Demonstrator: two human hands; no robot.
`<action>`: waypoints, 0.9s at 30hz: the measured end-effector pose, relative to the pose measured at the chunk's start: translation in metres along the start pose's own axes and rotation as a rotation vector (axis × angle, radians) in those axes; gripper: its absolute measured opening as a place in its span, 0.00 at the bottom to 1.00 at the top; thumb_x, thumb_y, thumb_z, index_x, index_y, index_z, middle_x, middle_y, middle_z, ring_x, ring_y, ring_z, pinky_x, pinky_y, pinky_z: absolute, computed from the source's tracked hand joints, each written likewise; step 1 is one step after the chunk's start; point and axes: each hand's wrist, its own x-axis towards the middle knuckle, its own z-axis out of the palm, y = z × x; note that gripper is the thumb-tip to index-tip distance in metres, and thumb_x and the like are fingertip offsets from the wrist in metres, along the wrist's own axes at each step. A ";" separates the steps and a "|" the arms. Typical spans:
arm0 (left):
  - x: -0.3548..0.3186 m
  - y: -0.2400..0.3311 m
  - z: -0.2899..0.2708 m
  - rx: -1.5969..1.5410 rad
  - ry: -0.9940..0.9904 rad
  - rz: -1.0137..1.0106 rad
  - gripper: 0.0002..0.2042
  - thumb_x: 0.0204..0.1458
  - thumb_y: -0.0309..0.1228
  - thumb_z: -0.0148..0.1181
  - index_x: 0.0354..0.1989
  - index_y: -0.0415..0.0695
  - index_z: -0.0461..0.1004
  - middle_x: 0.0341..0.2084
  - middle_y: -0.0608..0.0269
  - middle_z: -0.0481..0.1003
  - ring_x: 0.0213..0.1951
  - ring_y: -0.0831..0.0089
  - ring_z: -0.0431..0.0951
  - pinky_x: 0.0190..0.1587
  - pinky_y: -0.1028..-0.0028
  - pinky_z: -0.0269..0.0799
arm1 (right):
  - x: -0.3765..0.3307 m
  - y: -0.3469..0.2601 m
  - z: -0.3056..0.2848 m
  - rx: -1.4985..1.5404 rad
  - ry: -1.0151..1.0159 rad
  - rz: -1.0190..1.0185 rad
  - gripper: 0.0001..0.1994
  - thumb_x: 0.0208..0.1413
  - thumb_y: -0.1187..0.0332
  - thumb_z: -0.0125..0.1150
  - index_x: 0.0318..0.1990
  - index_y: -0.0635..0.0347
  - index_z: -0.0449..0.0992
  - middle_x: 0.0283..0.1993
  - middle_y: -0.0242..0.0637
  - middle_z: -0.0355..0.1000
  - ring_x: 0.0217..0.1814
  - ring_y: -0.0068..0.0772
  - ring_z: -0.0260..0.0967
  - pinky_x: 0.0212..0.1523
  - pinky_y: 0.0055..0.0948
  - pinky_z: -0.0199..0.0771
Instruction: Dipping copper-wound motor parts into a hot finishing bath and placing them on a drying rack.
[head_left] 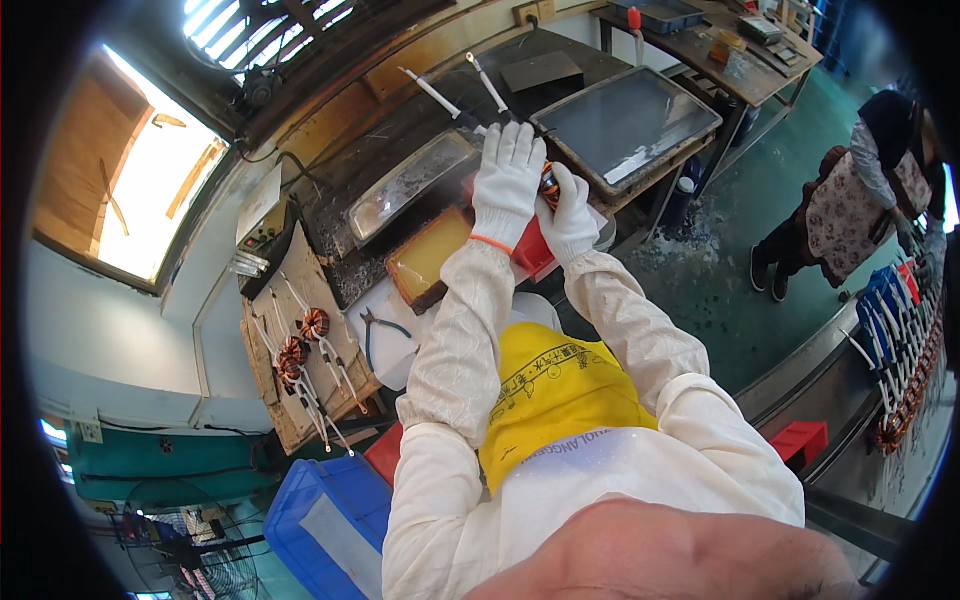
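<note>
One coil point(549, 186), clasped in my right hand point(570, 220), seemingly for steadiness, between yellow tray point(402, 286) and grey tray point(664, 160). Left hand point(506, 190) alongside, fingers straight; whether gripping, I cannot tell.

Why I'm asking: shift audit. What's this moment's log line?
left hand: gloved, fingers extended | right hand: gloved, at coil | pliers: unheld

The left hand point(508, 185), in a white knit glove with an orange cuff edge, lies back upward, its fingers extended forward and close together; its thumb seems tucked underneath, though the palm side is hidden. The white-gloved right hand point(571, 218) sits just beside it, fingers bent inward. Both forearms, in cream patterned sleeve covers point(632, 315), reach forward, converging toward the hands.
</note>
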 end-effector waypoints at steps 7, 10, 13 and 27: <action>-0.005 -0.001 -0.017 0.075 0.101 0.044 0.26 0.61 0.33 0.43 0.70 0.48 0.60 0.71 0.60 0.60 0.72 0.60 0.56 0.78 0.56 0.40 | -0.005 -0.001 -0.002 0.019 0.007 -0.006 0.34 0.54 0.70 0.71 0.67 0.50 0.60 0.56 0.52 0.63 0.51 0.58 0.72 0.48 0.44 0.76; -0.008 -0.006 -0.003 0.122 -0.104 0.017 0.26 0.60 0.33 0.43 0.70 0.48 0.60 0.71 0.60 0.60 0.72 0.60 0.56 0.78 0.56 0.41 | -0.005 -0.009 -0.003 0.030 -0.021 0.010 0.34 0.54 0.69 0.71 0.67 0.50 0.60 0.56 0.52 0.63 0.52 0.58 0.72 0.48 0.44 0.76; -0.001 0.001 -0.008 0.049 0.042 0.021 0.26 0.60 0.33 0.44 0.69 0.49 0.61 0.70 0.60 0.60 0.72 0.61 0.57 0.78 0.55 0.41 | -0.002 -0.004 -0.007 -0.001 -0.018 0.032 0.33 0.55 0.69 0.70 0.67 0.50 0.60 0.56 0.53 0.63 0.51 0.59 0.71 0.49 0.45 0.76; -0.068 0.085 0.036 -1.242 0.123 -1.020 0.28 0.65 0.31 0.46 0.73 0.39 0.50 0.61 0.33 0.67 0.61 0.37 0.68 0.63 0.54 0.65 | -0.002 -0.004 -0.006 0.004 -0.017 -0.035 0.35 0.54 0.68 0.69 0.68 0.47 0.58 0.55 0.49 0.64 0.50 0.57 0.72 0.48 0.44 0.76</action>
